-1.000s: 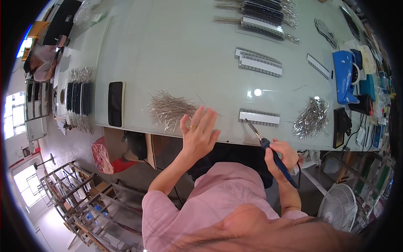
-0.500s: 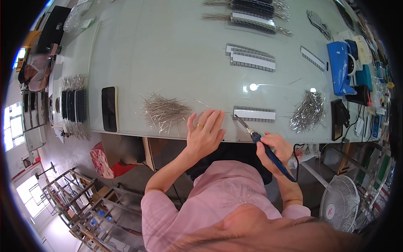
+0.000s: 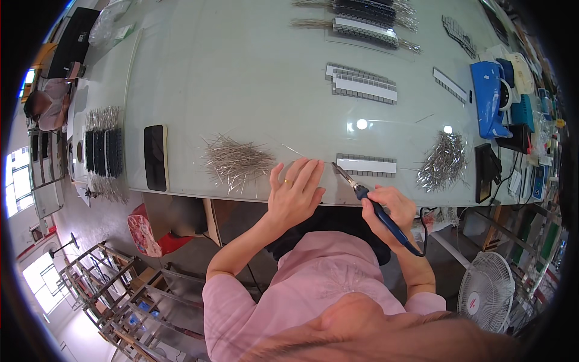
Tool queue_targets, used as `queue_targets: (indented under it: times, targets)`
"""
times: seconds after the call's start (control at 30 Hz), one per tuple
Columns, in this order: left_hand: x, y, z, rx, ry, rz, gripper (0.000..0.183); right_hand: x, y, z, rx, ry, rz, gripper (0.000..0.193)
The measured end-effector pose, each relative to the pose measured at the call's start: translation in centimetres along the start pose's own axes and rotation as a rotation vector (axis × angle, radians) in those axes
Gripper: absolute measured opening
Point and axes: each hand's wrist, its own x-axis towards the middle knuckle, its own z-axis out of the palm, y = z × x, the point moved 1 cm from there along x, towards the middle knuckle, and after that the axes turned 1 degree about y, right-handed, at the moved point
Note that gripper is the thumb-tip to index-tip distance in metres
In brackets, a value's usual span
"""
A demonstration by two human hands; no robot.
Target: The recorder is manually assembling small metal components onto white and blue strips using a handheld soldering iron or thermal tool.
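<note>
My right hand is wrapped round a soldering iron with a dark blue handle. Its metal tip points up and left, by the left end of a white strip with a grey gridded edge. My left hand, with a ring on one finger, rests its fingertips on the table and presses down a thin metal wire, which runs toward that strip end. The thumb stands apart from the other fingers. Left of this hand lies a pile of metal wires; another wire pile is on the right.
A phone lies at left, beside a bundle of wired strips. Farther back are two overlapping strips and more wired bundles. A blue device stands at right. Below the table are a fan and a red stool.
The soldering iron and my right hand have shifted slightly left, so the tip has moved off the strip to beside its left end. My left hand stays almost in place.
</note>
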Motion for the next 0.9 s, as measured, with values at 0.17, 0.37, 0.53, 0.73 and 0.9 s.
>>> queue_targets:
  times: [0.17,0.37,0.53,0.73,0.9]
  targets:
    - [0.0,0.0,0.0,0.013,0.000,0.004,0.054,0.3,-0.1,0.1,0.001,-0.003,-0.006,0.019]
    - [0.3,-0.2,-1.0,-0.027,-0.007,-0.061,0.057,1.1,-0.7,-0.1,0.000,-0.055,-0.027,0.020]
    - [0.3,-2.0,-2.0,0.062,-0.099,-0.160,0.066,1.1,-0.4,-0.3,0.026,-0.065,-0.009,0.020]
    - [3.2,-3.8,-2.5,-0.102,-0.121,-0.212,0.070,0.7,-0.1,0.0,0.042,-0.034,-0.052,0.020]
    - [6.0,-4.9,-3.4,-0.053,0.089,-0.249,0.077,0.5,-0.2,-0.1,0.029,-0.028,-0.036,0.019]
